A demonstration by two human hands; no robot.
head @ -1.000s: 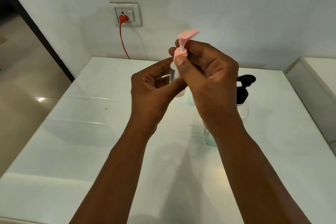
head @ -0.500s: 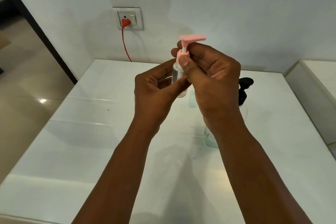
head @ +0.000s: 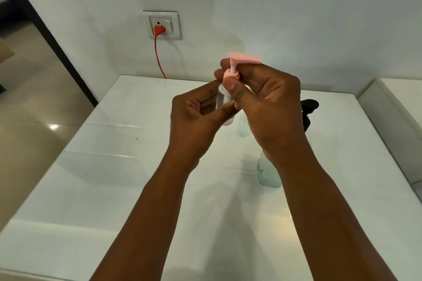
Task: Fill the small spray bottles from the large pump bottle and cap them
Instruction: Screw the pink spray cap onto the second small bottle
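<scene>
- One small spray bottle [head: 225, 107] is in the hands at centre frame, raised above the white bench [head: 96, 189]; its clear body is upright and its pink pump cap [head: 242, 59] sits on the neck.
- Left hand [head: 196, 118] grips the clear body, fingers curled round it from the left and thumb crossing its front.
- Right hand [head: 265, 102] pinches the pink collar just below the cap's flat head, thumb in front and fingertips behind; the pose suggests the cap is being screwed on, though whether it is fully seated cannot be told.
- Liquid level in the held bottle is hard to read; the body looks clear, with a faint pink tint at its base.
- Large pump bottle [head: 269, 173] stands on the bench at centre right, mostly hidden behind the right forearm; its clear lower body holds a pale blue-green liquid, and its black pump head [head: 309, 107] shows past the right hand.
- Second small pale container [head: 242, 128] stands on the bench between the hands and the pump bottle; its top is hidden, so capped or uncapped cannot be told.
- Judged progress: one bottle is at the capping step; at least the second appears to need attention, and no finished bottle is plainly visible.
- Upper left of centre, a red plug and cord [head: 158, 29] occupy a wall socket.
</scene>
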